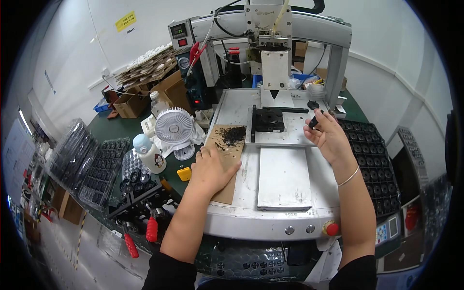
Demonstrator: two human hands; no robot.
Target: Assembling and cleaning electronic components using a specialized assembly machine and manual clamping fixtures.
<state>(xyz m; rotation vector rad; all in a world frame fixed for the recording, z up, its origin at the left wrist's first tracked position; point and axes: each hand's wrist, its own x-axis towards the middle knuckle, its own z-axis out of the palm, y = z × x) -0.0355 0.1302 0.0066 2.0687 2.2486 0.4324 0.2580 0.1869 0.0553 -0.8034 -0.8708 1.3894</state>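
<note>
My left hand rests on a piece of brown cardboard, thumb spread from the fingers, with nothing seen in it. Just beyond its fingertips lies a pile of small black bits on the cardboard. My right hand is raised over the right edge of the machine's plate, pinching a small black part. Left of that hand, a square black piece with a round centre sits in a fixture against a black stop bar. Above it hangs the machine's dark pointed nozzle, apart from the piece.
Black trays of round parts stand at the right. On the left are a white fan, a bottle, a yellow tape measure-like object and a clamp with red handles. A red button is on the machine's front.
</note>
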